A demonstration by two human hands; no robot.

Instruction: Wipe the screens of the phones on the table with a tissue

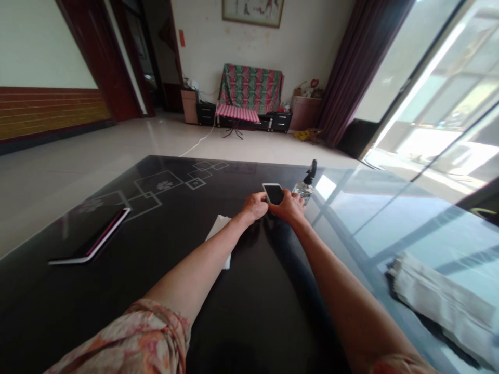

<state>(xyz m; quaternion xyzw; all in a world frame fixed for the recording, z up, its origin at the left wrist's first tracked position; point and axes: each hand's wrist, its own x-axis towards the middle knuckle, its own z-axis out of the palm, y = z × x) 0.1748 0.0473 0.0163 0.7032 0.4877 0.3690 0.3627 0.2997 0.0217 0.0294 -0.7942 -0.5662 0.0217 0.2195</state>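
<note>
- Desk (241,322): dark, glossy work surface; carries all items listed below.
- Folded cloth (440,301): pale, lying at the right side of the desk, well apart from the work.
- Flat device (102,240): dark with a white edge, resting at the left side of the desk; exact type cannot be told.
- Spray bottle (302,190): clear body, black trigger head, upright just beyond the right hand. Contact with that hand cannot be told.
- White sheet (217,226): on the desk, partly hidden by the left forearm; paper or cloth cannot be told.
- Left grip (256,206): fingers curled closed at the phone's left edge.
- Right grip (289,206): thumb and fingers closed at the phone's lower right side.
- Phone (275,194): white-rimmed, dark screen facing up, between both hands at the desk's far middle; contact with the desk cannot be told. Step in hand, as judged: two-handed handling. The next move calls for a secure hold and clearance from the bottle.
</note>
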